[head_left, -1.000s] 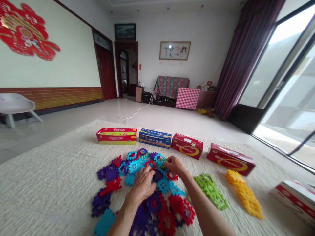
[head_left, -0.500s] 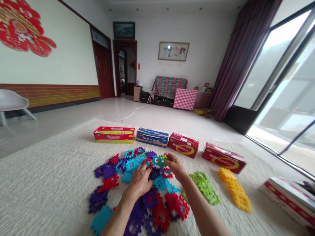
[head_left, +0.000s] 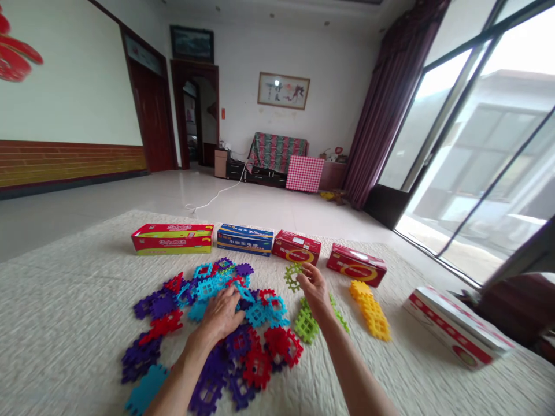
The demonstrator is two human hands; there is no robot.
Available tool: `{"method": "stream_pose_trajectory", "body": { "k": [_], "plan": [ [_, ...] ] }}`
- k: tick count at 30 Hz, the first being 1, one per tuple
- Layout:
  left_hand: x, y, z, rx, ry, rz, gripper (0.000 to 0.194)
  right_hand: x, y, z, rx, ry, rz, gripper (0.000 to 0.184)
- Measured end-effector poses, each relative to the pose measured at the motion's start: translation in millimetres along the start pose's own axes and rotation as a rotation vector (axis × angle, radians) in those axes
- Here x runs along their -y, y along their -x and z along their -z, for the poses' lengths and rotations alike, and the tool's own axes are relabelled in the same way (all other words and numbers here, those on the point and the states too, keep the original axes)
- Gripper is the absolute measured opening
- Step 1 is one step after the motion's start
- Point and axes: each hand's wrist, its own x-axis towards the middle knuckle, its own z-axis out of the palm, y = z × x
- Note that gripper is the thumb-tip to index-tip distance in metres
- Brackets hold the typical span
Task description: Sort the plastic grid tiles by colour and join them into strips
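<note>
My right hand (head_left: 315, 289) pinches a light green square building piece (head_left: 292, 278) with notched edges and holds it above the mat, left of the hand. Under that forearm lies a group of green pieces (head_left: 307, 323), partly covered. My left hand (head_left: 223, 313) rests on a loose pile of plastic pieces, its thumb apart from the bent fingers. Around it are light blue pieces (head_left: 256, 314), purple pieces (head_left: 208, 387) and red pieces (head_left: 257, 367). The left fingertips touch the pile near a light blue piece; their tips are partly hidden.
A yellow stack of pieces (head_left: 370, 312) lies at the right. Behind the pile stand a red-and-yellow box (head_left: 173, 240), a blue box (head_left: 245, 240) and two dark red boxes (head_left: 297, 247). A white-and-red box (head_left: 455, 326) sits far right on the cream mat (head_left: 78, 306).
My right hand has lifted a green piece off the pile and carried it right, towards the green group. My left hand stays on the pile. The camera view has turned right.
</note>
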Motion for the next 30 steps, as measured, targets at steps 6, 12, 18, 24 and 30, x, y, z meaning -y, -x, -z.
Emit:
{"method": "stream_pose_trajectory", "body": {
  "k": [6,12,18,24,30],
  "plan": [
    [0,3,-3.6,-0.04,-0.037,0.002,0.038,-15,-4,64,-0.065,0.204,-0.045,0.053],
    [0,4,-3.8,-0.054,-0.05,0.008,0.037,-21,-12,79,-0.074,0.465,-0.069,0.031],
    [4,3,-5.5,-0.052,-0.037,-0.002,0.038,-21,-9,78,-0.048,0.668,-0.04,0.028],
    [5,2,-4.4,-0.047,-0.014,-0.005,0.034,-18,-2,78,-0.034,0.777,0.076,0.029],
    [2,0,1.9,-0.03,-0.004,-0.036,0.027,12,31,48,0.248,0.74,0.343,0.028]
  ]
}}
